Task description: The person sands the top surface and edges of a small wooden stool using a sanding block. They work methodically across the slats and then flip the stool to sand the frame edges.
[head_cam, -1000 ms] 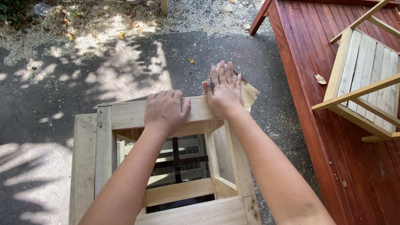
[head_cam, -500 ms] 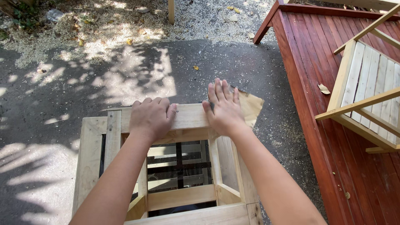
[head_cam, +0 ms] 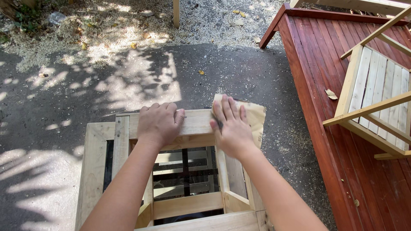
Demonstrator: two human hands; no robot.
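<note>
Sandpaper sheet [head_cam: 252, 117] pressed flat on pale wooden frame [head_cam: 195, 124].
Open right hand [head_cam: 231, 128] is best kept flat; left hand [head_cam: 159, 123], closed over the rail, steadies it.

wooden frame [head_cam: 195, 124] cut off below, sandpaper sheet [head_cam: 253, 117] half hidden under right hand [head_cam: 231, 128]

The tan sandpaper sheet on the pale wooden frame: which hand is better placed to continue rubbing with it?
The right hand: its palm and fingers lie flat on the tan sandpaper sheet at the pale wooden frame's top rail. The left hand only grips that rail, away from the sheet.
</note>
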